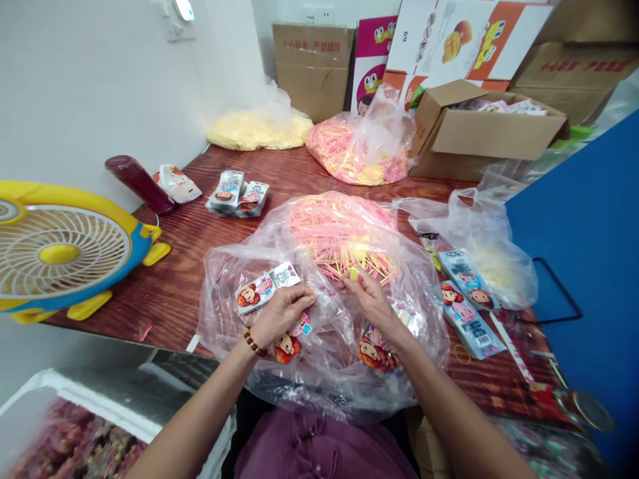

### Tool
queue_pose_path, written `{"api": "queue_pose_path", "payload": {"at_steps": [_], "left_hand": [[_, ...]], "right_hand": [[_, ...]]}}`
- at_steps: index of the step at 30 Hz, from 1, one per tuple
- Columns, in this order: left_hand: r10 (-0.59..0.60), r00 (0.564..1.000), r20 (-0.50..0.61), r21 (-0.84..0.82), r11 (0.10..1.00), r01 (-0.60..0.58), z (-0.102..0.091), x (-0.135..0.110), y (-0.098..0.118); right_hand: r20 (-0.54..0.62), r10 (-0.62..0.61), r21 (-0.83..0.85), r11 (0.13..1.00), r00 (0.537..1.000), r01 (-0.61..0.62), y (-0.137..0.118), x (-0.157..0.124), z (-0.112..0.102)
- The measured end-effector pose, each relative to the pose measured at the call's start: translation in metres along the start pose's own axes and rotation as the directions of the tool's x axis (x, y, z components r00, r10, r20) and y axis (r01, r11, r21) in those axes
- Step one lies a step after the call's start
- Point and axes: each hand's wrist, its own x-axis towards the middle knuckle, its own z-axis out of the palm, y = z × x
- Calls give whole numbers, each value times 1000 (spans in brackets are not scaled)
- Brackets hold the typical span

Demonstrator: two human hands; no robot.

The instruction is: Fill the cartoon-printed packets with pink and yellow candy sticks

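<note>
My left hand (287, 309), a beaded bracelet on its wrist, is closed in a pinch at the edge of a small clear packet with pink print (325, 293). Between the fingertips of my right hand (372, 303) is a small yellow piece (354, 274), its exact kind unclear. Just beyond lies a heap of thin pink and yellow sticks (344, 226) in a large open clear plastic bag (224, 266). A stack of cartoon-printed packets (254, 296) rests on the bag beside my left hand. More printed packets (377, 349) lie under my right forearm.
A yellow and blue fan (64, 253) and a dark red bottle (142, 183) stand left. Behind are bags of yellow sticks (257, 130) and pink sticks (349, 150), plus an open carton (492, 133). Printed packets (469, 319) lie right, near a blue panel (584, 266).
</note>
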Motion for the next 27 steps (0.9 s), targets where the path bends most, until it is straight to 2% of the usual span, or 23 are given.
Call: {"api": "queue_pose_path", "payload": {"at_steps": [4,8,12,16,22,24,27], "left_hand": [[46,999,-9,50,998,-46,4,1,0],[28,999,16,-34,999,-27,6,3,1],[3,998,63,-93,996,3,7,2,6],[50,997,52,-70,996,-46,8,2,13],[227,972,53,139,963,-232,8,5,18],[212,977,32,118,970,-215,8,6,17],[123,992,26,-23,992,-123,6,7,15]], "right_hand": [[178,-96,-193,972,979,130,-35,-5,-2],[231,-194,-350,898,953,267,-40,-5,4],[224,-144,-350,911,964,218,-42,-5,4],[204,-94,-330,930,974,159,-50,-7,-3],[292,-224,-379,866,930,327,-53,-3,-9],[282,-244,-380,859,928,342,-54,-2,-9],[227,-237,-363,880,945,308,-56,-3,-8]]}}
